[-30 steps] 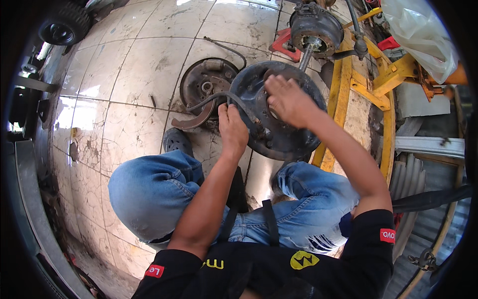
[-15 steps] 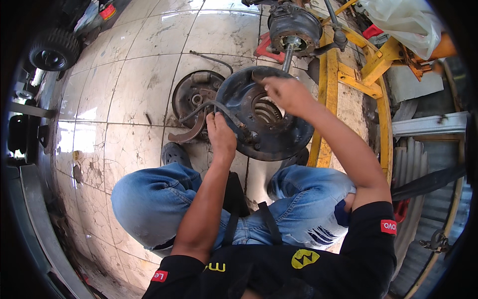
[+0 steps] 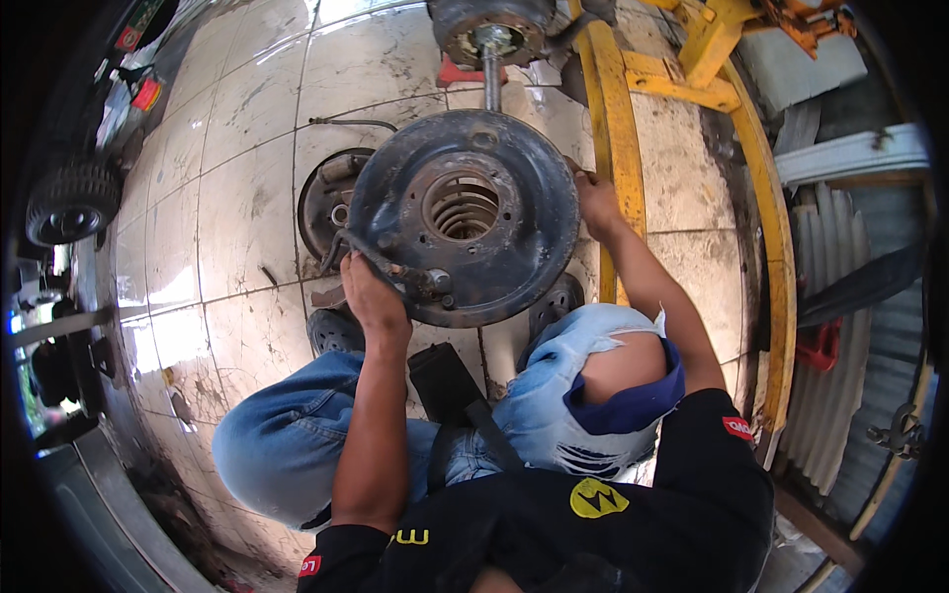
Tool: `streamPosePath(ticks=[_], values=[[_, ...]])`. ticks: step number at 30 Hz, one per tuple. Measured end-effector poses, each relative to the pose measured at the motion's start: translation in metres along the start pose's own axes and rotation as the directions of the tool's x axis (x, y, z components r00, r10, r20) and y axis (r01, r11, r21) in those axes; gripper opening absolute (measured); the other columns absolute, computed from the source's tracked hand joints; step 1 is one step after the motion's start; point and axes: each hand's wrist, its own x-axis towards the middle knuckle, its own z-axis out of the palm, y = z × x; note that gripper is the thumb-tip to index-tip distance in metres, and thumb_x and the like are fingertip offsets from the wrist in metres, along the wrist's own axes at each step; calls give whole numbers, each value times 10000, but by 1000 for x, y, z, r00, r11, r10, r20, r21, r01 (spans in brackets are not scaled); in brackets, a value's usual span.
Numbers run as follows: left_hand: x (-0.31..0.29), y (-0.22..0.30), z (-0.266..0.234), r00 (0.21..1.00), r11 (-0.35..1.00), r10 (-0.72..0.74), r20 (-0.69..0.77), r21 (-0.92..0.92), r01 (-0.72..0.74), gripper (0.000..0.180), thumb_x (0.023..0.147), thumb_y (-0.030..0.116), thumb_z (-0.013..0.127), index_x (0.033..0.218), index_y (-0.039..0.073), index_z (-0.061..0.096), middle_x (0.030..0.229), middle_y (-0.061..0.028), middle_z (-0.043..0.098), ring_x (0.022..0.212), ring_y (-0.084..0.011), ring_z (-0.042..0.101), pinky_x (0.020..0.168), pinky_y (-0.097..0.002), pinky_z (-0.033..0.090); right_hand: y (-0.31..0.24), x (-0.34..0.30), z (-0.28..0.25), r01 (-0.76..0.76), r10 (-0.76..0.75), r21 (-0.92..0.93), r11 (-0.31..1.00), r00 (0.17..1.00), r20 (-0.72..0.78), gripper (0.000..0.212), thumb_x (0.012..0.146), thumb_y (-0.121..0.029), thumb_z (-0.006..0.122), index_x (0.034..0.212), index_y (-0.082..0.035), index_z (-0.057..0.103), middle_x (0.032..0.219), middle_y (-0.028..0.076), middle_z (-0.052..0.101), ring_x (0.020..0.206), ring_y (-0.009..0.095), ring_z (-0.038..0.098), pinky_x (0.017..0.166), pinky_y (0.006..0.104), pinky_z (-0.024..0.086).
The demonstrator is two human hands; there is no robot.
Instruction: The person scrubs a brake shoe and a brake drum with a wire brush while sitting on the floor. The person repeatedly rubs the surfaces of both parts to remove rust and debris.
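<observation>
Both my hands hold a large round dark metal brake backing plate (image 3: pixel 534 188) in front of my knees, its broad face turned up toward me. My left hand (image 3: pixel 374 294) grips its lower left rim, beside a black hose (image 3: pixel 368 254) that curves along the plate. My right hand (image 3: pixel 597 205) is closed on the right rim, its fingertips partly hidden by the edge. Coils of a spring (image 3: pixel 463 210) show through the plate's central hole. Behind it on the floor lies a second brake plate (image 3: pixel 318 212), partly covered.
A yellow metal stand (image 3: pixel 615 128) runs along the right. Beyond the plate is a drum with a shaft (image 3: pixel 491 79). A tyre (image 3: pixel 74 205) stands at the far left, and a black box-like object (image 3: pixel 445 381) hangs between my legs.
My right hand has moved from the plate's upper face to its right rim. The plate has turned to face me more squarely, and the whole view has shifted.
</observation>
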Motion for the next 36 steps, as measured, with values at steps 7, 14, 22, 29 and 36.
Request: streamPosePath(ticks=[7, 14, 22, 29, 36], values=[[8, -13, -21, 990, 943, 111, 86, 305, -132, 399, 1012, 214, 314, 1171, -44, 575, 1123, -153, 569, 1039, -267, 554, 925, -347, 434, 132, -6, 4, 403, -137, -752, 521, 909, 392, 465, 865, -288, 627, 1239, -17, 572, 1089, 208, 667, 989, 355, 662, 869, 445, 529], [6, -6, -23, 995, 994, -55, 77, 94, 48, 382, 1007, 294, 337, 1112, 38, 600, 1033, -80, 616, 905, -188, 601, 787, -314, 498, 118, -21, 22, 328, 62, -812, 483, 912, 406, 548, 840, -334, 642, 1274, -19, 528, 1161, 247, 644, 1087, 373, 633, 905, 466, 508], [8, 4, 0, 927, 912, -289, 238, -227, 343, 410, 1026, 359, 335, 1160, 78, 601, 965, -47, 652, 843, -177, 642, 773, -335, 545, 90, -17, -43, 332, -84, -696, 637, 927, 366, 616, 860, -357, 642, 1266, 74, 473, 1027, 271, 655, 911, 348, 676, 737, 411, 538], [-3, 20, 9, 966, 937, -252, 66, -233, 260, 442, 1064, 356, 308, 1342, 34, 426, 1228, -98, 555, 1070, -221, 572, 879, -367, 501, -76, -119, -86, 98, 112, -700, 708, 962, 249, 471, 903, -333, 613, 1166, 56, 575, 795, 101, 625, 607, 183, 581, 508, 332, 480], [-35, 6, 9, 980, 951, -194, 53, -235, 201, 493, 1057, 341, 304, 1447, 39, 307, 1420, -139, 429, 1265, -257, 467, 1039, -395, 405, -157, -152, -125, 30, 9, -317, 948, 993, 120, 465, 928, -224, 597, 1297, 24, 461, 787, 79, 613, 549, 128, 522, 482, 285, 435]])
